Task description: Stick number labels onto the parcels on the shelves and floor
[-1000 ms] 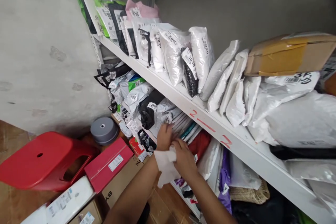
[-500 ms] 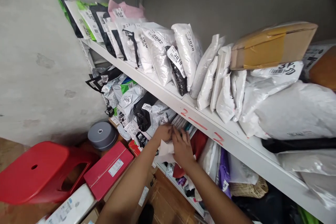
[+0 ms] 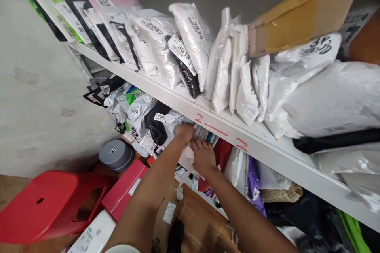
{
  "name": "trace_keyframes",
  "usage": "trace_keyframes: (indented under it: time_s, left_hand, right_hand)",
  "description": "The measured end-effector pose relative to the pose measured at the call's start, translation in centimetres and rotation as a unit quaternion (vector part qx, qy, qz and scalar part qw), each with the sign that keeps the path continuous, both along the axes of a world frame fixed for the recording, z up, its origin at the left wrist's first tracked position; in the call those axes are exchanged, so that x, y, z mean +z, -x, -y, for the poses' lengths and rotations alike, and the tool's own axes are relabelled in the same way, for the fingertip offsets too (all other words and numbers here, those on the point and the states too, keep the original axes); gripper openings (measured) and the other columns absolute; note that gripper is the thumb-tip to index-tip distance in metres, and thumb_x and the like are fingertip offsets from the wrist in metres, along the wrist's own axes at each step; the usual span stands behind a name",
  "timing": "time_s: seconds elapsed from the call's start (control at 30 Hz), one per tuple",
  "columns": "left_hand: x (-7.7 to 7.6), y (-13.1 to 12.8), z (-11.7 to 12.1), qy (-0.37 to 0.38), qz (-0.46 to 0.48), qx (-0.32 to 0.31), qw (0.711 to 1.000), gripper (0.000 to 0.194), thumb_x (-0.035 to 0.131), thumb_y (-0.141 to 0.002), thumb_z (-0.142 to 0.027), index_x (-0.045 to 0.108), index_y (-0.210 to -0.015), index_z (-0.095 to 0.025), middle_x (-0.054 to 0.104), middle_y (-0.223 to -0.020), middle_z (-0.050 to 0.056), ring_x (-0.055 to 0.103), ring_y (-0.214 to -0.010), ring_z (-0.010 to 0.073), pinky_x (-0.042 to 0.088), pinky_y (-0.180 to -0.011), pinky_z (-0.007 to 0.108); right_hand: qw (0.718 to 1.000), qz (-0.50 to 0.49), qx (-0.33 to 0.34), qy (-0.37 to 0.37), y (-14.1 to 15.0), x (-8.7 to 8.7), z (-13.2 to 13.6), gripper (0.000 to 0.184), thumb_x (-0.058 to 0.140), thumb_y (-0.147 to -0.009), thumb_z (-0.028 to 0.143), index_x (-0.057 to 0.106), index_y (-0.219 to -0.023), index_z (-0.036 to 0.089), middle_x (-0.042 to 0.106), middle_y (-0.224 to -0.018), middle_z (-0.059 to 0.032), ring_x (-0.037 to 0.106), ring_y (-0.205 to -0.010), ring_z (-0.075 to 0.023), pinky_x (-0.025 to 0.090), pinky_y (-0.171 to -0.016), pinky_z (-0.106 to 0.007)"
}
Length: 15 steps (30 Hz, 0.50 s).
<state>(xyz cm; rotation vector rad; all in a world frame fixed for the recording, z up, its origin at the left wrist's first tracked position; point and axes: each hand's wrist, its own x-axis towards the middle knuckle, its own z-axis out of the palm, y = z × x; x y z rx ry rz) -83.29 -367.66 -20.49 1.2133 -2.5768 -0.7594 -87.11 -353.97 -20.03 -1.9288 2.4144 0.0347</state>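
My left hand [image 3: 184, 132] reaches under the upper shelf's front edge, among the parcels of the lower shelf, beside a grey-white bag and a black bag labelled 3001 [image 3: 156, 125]. Its fingers are mostly hidden. Close by on the right, my right hand [image 3: 204, 156] has its fingers stretched out, with the tips at a row of thin upright packets [image 3: 202, 132]. A white paper-like piece [image 3: 187, 157] shows between my wrists, by the right thumb. I cannot tell whether either hand grips it. A strip of white hangs below it.
Labelled parcels such as 3018 [image 3: 181, 53] and a taped carton [image 3: 299, 16] fill the upper shelf [image 3: 218, 124]. A purple bag [image 3: 254, 180] hangs out at right. At lower left stand a red stool [image 3: 53, 205], a grey round stool [image 3: 115, 155] and a red box [image 3: 126, 189].
The view has shifted, so the shelf parcels appear further left and higher. Both hands have gone slightly deeper under the shelf edge. A white strip now dangles below the white piece.
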Motion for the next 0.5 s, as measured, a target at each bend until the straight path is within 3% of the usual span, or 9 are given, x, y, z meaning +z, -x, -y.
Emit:
trace_keyframes:
  time_s: [0.1,0.17,0.3,0.4,0.5]
  left_hand:
    - [-0.6,-3.4,-1.6,0.024,-0.04,0.017,0.999,0.024,0.048,-0.089,-0.032,0.066,-0.09,-0.017,0.067,-0.085,0.01,0.062,-0.089,0.0249,0.046,-0.078,0.035]
    - [-1.3,-6.0,-2.3,0.034,-0.082,0.042,0.995,0.031,0.038,-0.093,-0.036,0.062,-0.089,-0.018,0.064,-0.086,0.008,0.06,-0.086,0.022,0.045,-0.076,0.032]
    - [-3.2,-9.8,-1.7,0.015,-0.185,0.079,0.979,0.039,0.027,-0.095,-0.04,0.052,-0.074,-0.018,0.055,-0.077,0.004,0.054,-0.078,0.0174,0.045,-0.073,0.028]
    - [-4.7,-10.8,-0.6,-0.059,-0.248,0.066,0.965,0.038,0.033,-0.092,-0.047,0.05,-0.074,-0.019,0.05,-0.07,0.0,0.05,-0.069,0.0147,0.044,-0.066,0.026]
    - [-5.8,-10.9,0.0,-0.177,-0.317,0.085,0.928,0.038,0.043,-0.087,-0.055,0.054,-0.081,-0.019,0.053,-0.066,-0.003,0.05,-0.063,0.0134,0.044,-0.062,0.025]
  right_hand:
    - [1.0,0.021,-0.004,0.014,0.4,-0.4,-0.3,0.064,0.064,-0.066,0.011,0.048,-0.128,0.017,0.058,-0.122,-0.0118,0.047,-0.111,-0.0281,0.026,-0.1,-0.04]
    - [0.999,0.036,-0.003,0.029,0.6,-0.8,-0.5,0.066,0.063,-0.066,0.011,0.048,-0.13,0.017,0.057,-0.123,-0.0113,0.047,-0.11,-0.0282,0.026,-0.101,-0.04]
    - [0.997,0.061,-0.001,0.054,0.9,-1.6,-0.6,0.067,0.062,-0.066,0.011,0.048,-0.131,0.017,0.056,-0.126,-0.0109,0.045,-0.11,-0.0292,0.024,-0.102,-0.041]
    - [0.995,0.078,-0.003,0.066,1.1,-2.0,-0.7,0.067,0.064,-0.065,0.011,0.048,-0.129,0.017,0.054,-0.129,-0.0103,0.044,-0.111,-0.0287,0.025,-0.102,-0.039]
    - [0.993,0.088,-0.006,0.073,1.3,-2.1,-0.7,0.069,0.066,-0.064,0.012,0.048,-0.129,0.018,0.053,-0.131,-0.0104,0.043,-0.114,-0.0286,0.024,-0.103,-0.039]
